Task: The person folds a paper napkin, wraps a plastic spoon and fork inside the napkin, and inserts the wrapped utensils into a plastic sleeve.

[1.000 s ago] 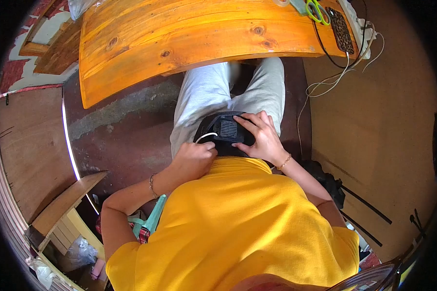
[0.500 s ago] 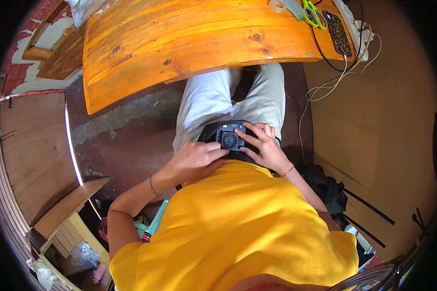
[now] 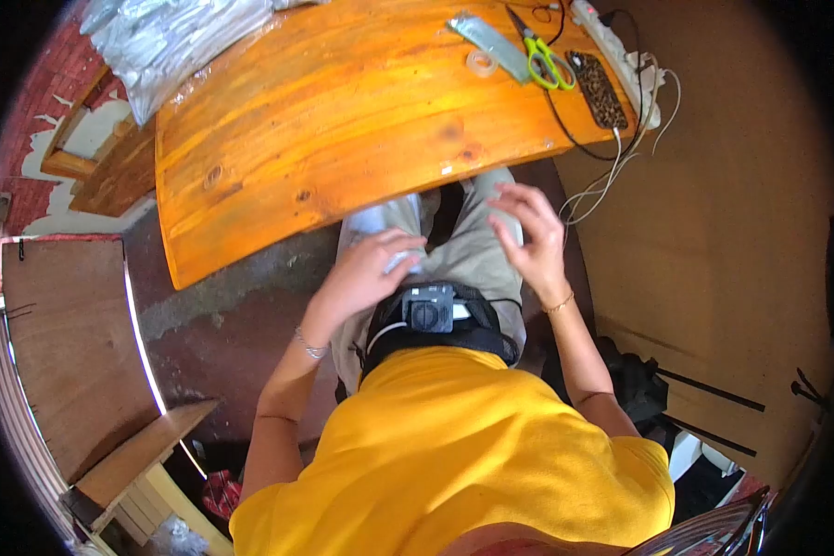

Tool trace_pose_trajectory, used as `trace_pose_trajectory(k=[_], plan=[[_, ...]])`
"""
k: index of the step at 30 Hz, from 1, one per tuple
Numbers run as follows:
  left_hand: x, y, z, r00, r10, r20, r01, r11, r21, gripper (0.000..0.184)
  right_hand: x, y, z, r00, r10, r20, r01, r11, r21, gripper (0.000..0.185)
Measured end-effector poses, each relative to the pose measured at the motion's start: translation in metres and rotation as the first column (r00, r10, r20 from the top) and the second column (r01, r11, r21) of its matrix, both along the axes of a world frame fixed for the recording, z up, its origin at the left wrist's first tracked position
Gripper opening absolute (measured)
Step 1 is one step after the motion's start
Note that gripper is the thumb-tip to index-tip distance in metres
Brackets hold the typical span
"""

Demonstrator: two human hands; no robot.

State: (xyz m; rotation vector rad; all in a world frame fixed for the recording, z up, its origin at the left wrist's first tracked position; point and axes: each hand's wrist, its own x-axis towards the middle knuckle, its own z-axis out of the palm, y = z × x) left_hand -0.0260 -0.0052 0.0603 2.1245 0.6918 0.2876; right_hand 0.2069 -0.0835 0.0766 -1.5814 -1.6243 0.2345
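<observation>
A small dark grey device with a round grille point(image 3: 428, 309) rests on a black waist bag or belt point(image 3: 477, 324) at my lap, over grey trousers point(image 3: 477, 255). My left hand point(image 3: 372, 269) hovers above my left thigh, just beyond the device, fingers loosely stretched and holding nothing. Raised over my right thigh, near the table's front edge, my right hand point(image 3: 531, 236) is open with its fingers apart and slightly bent. Neither hand touches the device.
On the wooden table point(image 3: 343, 120) lie clear plastic bags point(image 3: 171, 46), a tape roll point(image 3: 481, 63), a pale packet point(image 3: 491, 44), green-handled scissors point(image 3: 549, 65) and a leopard-patterned phone point(image 3: 598, 90). White cables point(image 3: 612, 176) hang off its right edge beside a power strip point(image 3: 612, 42).
Both hands have let go of the device and moved forward, away from my waist. The view has shifted, bringing more of the tabletop and plastic bags into sight.
</observation>
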Motion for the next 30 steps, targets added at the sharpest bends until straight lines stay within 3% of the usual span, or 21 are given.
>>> trace_pose_trajectory(k=[3,5,7,15,18,21,24,25,27,30], plan=[[0.018,-0.016,-0.044,0.976,-0.207,0.063,0.214,0.968,-0.128,0.034,0.019,0.038,0.027,0.99,-0.143,-0.01,0.142,0.972,0.185,0.017],[0.029,-0.023,-0.056,0.924,-0.378,0.05,0.376,0.882,-0.283,0.038,0.031,0.059,0.036,0.98,-0.2,0.021,0.187,0.943,0.275,0.015],[0.033,-0.026,-0.065,0.893,-0.432,0.126,0.449,0.834,-0.32,0.039,0.037,0.076,0.042,0.977,-0.215,-0.001,0.206,0.934,0.291,0.013],[0.03,-0.017,-0.063,0.903,-0.418,0.098,0.417,0.8,-0.432,0.04,0.062,0.125,0.025,0.974,-0.228,0.015,0.218,0.946,0.242,0.013],[0.031,-0.016,-0.074,0.899,-0.42,0.127,0.432,0.798,-0.42,0.04,0.057,0.14,0.032,0.984,-0.175,0.026,0.164,0.957,0.237,0.013],[0.034,-0.012,-0.062,0.902,-0.429,0.046,0.409,0.818,-0.405,0.039,0.053,0.16,0.044,0.988,-0.113,0.103,0.084,0.965,0.25,0.012],[0.032,0.013,-0.028,0.86,-0.479,0.177,0.502,0.731,-0.462,0.036,0.048,0.188,0.057,0.988,-0.046,0.15,0.007,0.969,0.249,0.011],[0.03,0.023,-0.01,0.879,-0.396,0.265,0.476,0.709,-0.52,0.033,0.045,0.201,0.06,0.993,-0.01,0.116,-0.019,0.967,0.253,0.011],[0.021,0.051,0.018,0.844,-0.217,0.491,0.459,0.767,-0.449,0.034,0.04,0.229,0.068,0.999,0.028,0.043,-0.038,0.967,0.252,0.01],[0.011,0.084,0.031,0.784,0.21,0.585,0.156,0.844,-0.512,0.031,0.035,0.279,0.078,0.994,0.061,-0.096,-0.037,0.972,0.23,0.009]])
